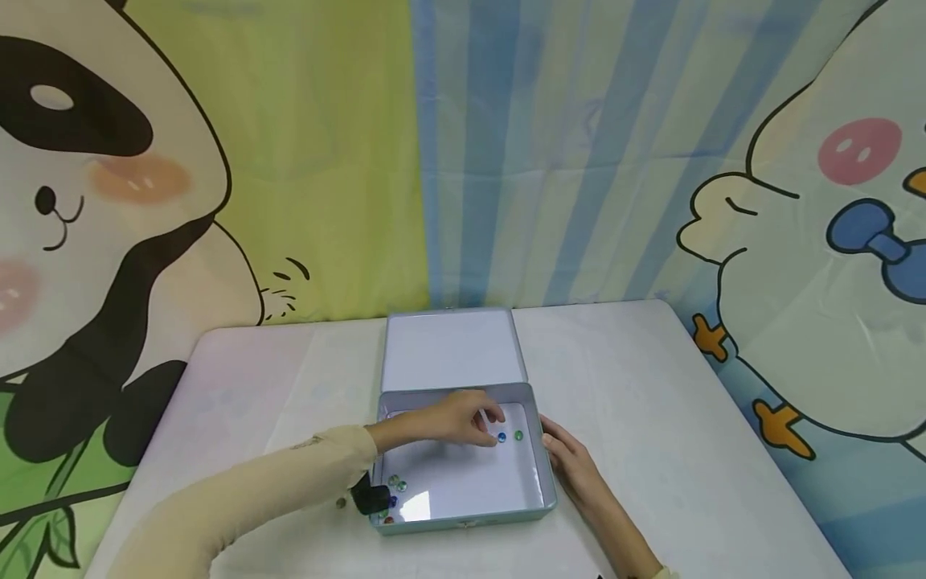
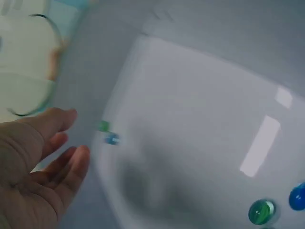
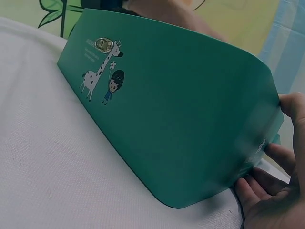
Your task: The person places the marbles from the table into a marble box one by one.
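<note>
An open tin box [image 1: 470, 527] with a green outer wall [image 3: 181, 105] and a white inside stands on the table. My left hand [image 1: 463, 418] hovers over its far right part, thumb and fingers apart, nothing visible between them. Just beyond those fingertips lie a blue marble [image 1: 501, 437] and a green marble [image 1: 518, 435], blurred in the left wrist view. More marbles sit in the near left corner, among them a clear green marble [image 2: 261, 212] and a blue one [image 2: 298, 196]. My right hand [image 3: 281, 191] grips the box's right end, thumb at the rim and fingers lower on the wall.
The hinged lid [image 1: 452, 350] lies folded back behind the box. One small dark marble [image 1: 341, 503] rests on the white tablecloth [image 1: 637, 386] left of the box. A black wrist camera [image 1: 370, 494] on my left arm covers part of the box's left rim.
</note>
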Action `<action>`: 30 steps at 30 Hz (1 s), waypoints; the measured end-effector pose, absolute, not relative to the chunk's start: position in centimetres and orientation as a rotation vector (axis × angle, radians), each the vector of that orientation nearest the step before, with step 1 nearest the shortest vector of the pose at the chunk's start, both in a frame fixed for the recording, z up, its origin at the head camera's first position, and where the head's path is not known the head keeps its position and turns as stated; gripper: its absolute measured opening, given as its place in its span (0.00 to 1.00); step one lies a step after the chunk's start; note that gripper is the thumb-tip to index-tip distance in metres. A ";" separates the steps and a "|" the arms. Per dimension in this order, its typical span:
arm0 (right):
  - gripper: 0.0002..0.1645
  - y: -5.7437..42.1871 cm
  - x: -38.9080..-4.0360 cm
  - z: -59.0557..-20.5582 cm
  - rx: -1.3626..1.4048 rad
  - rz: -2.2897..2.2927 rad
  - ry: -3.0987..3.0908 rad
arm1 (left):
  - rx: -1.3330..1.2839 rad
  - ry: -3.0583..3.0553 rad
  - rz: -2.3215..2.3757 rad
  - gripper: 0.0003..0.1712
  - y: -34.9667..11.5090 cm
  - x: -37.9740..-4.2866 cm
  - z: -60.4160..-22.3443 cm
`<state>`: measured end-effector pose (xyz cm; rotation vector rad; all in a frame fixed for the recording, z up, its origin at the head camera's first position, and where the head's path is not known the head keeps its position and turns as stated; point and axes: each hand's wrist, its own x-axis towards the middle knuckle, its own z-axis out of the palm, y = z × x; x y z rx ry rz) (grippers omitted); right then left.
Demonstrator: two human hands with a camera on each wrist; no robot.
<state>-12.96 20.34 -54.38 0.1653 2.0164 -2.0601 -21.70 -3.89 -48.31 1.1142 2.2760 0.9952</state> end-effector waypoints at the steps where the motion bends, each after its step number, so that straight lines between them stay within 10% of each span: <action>1: 0.34 20.3 -13.0 -54.4 0.171 -2.057 2.019 | 1.111 2.259 1.026 0.18 -4.8 -21.3 -47.3; 8: 0.34 20.1 -13.0 -54.2 0.208 -2.008 2.077 | 0.925 2.343 1.274 0.15 -14.0 -17.4 -42.4; 16: 0.35 19.8 -13.0 -54.2 0.177 -2.009 2.046 | 0.250 2.678 1.394 0.16 -24.1 -11.0 -46.0; 30: 0.36 20.2 -13.1 -54.1 0.240 -1.978 2.067 | -0.514 2.567 1.296 0.28 -27.8 -5.5 -51.5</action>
